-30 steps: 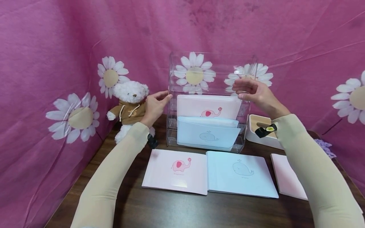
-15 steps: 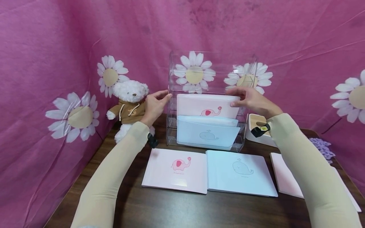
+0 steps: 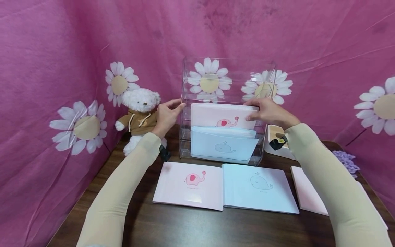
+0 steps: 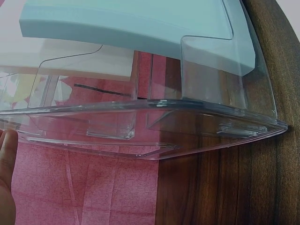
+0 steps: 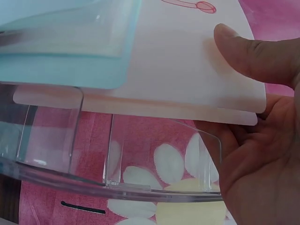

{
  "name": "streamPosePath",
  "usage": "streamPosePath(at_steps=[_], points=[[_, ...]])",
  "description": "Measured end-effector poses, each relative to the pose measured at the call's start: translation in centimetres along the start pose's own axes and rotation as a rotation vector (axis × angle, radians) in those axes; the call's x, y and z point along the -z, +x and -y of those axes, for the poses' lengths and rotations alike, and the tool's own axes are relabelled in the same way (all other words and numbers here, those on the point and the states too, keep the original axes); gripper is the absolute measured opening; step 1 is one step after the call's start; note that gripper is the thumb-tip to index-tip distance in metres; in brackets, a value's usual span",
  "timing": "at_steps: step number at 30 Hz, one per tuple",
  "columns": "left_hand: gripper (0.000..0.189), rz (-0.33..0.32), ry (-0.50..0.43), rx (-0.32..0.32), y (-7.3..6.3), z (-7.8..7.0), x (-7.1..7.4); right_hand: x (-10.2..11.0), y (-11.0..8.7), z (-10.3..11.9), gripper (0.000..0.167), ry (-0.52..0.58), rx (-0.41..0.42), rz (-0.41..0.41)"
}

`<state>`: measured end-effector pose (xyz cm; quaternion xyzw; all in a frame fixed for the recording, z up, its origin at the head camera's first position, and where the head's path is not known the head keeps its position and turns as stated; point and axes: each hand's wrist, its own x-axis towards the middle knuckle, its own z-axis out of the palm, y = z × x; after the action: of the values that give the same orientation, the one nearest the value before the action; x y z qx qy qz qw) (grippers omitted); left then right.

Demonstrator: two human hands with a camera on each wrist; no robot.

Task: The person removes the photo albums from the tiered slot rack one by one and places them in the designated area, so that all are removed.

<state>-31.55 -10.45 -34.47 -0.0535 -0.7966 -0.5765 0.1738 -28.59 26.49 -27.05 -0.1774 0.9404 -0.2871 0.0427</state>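
A clear acrylic rack (image 3: pixel 228 90) with stepped tiers stands at the back of the table. In its second tier sits a pink photo album (image 3: pixel 213 115) with an elephant on the cover. A light blue whale album (image 3: pixel 224 145) leans in the front tier, its covers slightly apart. My right hand (image 3: pixel 271 111) pinches the pink album's right end. The right wrist view shows the thumb (image 5: pixel 253 56) on the front cover and the fingers behind. My left hand (image 3: pixel 168 116) grips the rack's left side edge; in the left wrist view little of that hand shows.
A pink elephant album (image 3: pixel 188 187) and a blue whale album (image 3: pixel 260 188) lie flat in front. Another pink item (image 3: pixel 307 192) lies partly under the right forearm. A teddy bear (image 3: pixel 142 116) sits left; a white box (image 3: pixel 277 149) and purple crochet piece (image 3: pixel 347 161) are right.
My right hand has moved left and down from beside the rack's right side onto the pink album and now pinches its end. The left hand stays at the rack's edge.
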Motion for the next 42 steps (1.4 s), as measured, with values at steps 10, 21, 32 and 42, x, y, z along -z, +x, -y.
streamPosePath(at_steps=[10,21,32,42], points=[[0.034,-0.013,0.019,-0.011,0.1,0.2,-0.1,-0.2,0.3,0.2,0.052,-0.087,0.001,-0.011],[0.035,-0.018,0.031,-0.001,0.1,0.1,0.0,-0.3,0.3,0.3,0.043,-0.111,0.003,-0.027],[0.035,-0.017,0.024,-0.005,0.1,0.2,-0.1,-1.1,-0.1,0.1,0.036,0.067,-0.071,-0.127],[0.033,-0.027,0.030,-0.017,0.2,0.2,-0.2,-1.7,-0.9,-0.3,0.020,0.549,-0.045,-0.303]])
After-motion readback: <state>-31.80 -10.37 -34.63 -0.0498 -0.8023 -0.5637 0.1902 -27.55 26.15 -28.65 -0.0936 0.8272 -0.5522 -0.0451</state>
